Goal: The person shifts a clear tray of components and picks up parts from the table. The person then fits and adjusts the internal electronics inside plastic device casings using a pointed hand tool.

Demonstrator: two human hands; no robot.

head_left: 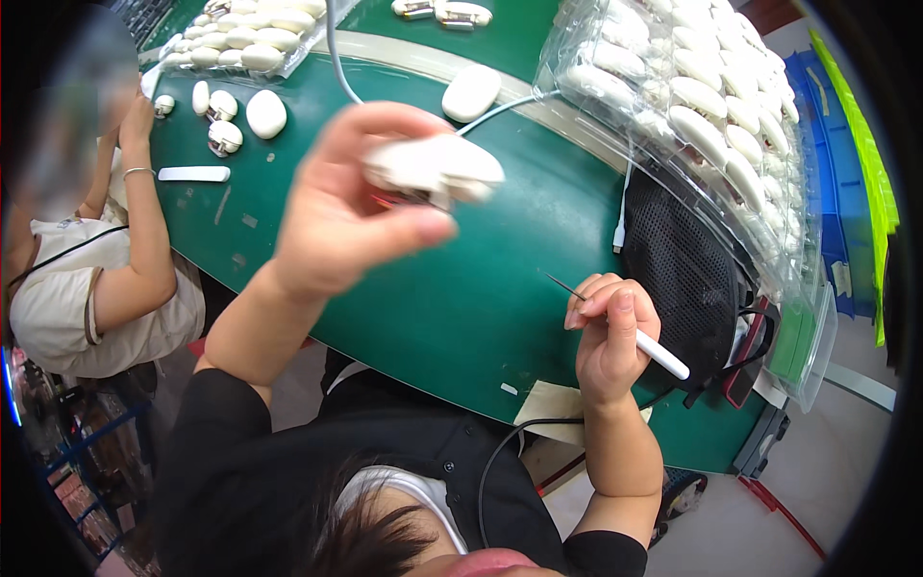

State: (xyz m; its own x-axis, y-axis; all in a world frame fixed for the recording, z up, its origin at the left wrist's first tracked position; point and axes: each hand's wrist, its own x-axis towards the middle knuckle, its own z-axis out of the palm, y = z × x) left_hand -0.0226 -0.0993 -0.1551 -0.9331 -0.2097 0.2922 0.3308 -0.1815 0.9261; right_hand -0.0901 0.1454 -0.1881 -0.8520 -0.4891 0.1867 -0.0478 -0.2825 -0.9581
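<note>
My left hand (pixel 351 207) is raised over the green table and closed around a white plastic device (pixel 437 163) with rounded shell parts. Motion smears the device, but red wires and a metallic part show on its underside. Lower and to the right, my right hand (pixel 615 327) grips a soldering-iron-like pointed tool (pixel 663 354) with a white handle and a thin dark tip aimed up and left. Tool and device are apart. Beyond my left hand lies a smooth white oval shell (pixel 471 92) beside a pale cable.
Stacked clear trays (pixel 692 115) of white devices stand far right, beside a black mesh bag (pixel 683 260). Another tray (pixel 288 58) and loose white pieces (pixel 266 114) lie far left, near a co-worker's arm (pixel 144 212). A green table (pixel 461 298) curves toward me.
</note>
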